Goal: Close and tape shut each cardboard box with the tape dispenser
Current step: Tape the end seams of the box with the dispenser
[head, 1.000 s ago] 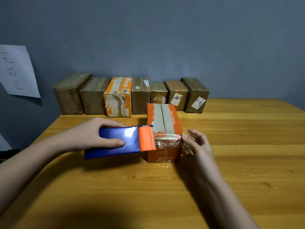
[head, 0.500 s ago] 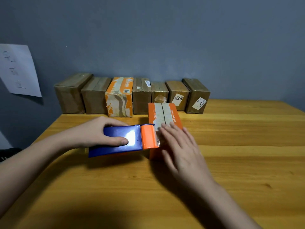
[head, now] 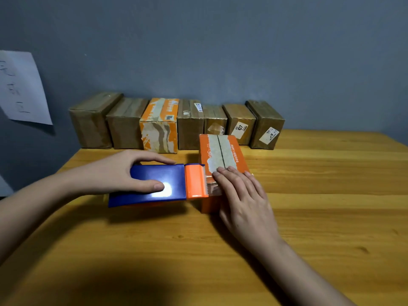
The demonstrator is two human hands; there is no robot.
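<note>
A small orange cardboard box [head: 220, 149] stands on the wooden table [head: 309, 206], its top flaps closed with a seam down the middle. A blue tape dispenser [head: 154, 186] with an orange cutter head [head: 195, 182] lies against the box's near left edge. My left hand [head: 123, 171] grips the dispenser's blue body, thumb on top. My right hand [head: 240, 195] lies flat with straight fingers on the near end of the box top, pressing down clear tape beside the cutter.
Several taped boxes stand in a row [head: 176, 124] along the table's back edge against the grey wall, one of them orange [head: 159, 127]. A sheet of paper [head: 22, 89] hangs on the wall at left.
My right hand moved from pinching the tape end at the box's right side onto the box top, where it now presses flat. The dispenser and left hand barely shifted.
</note>
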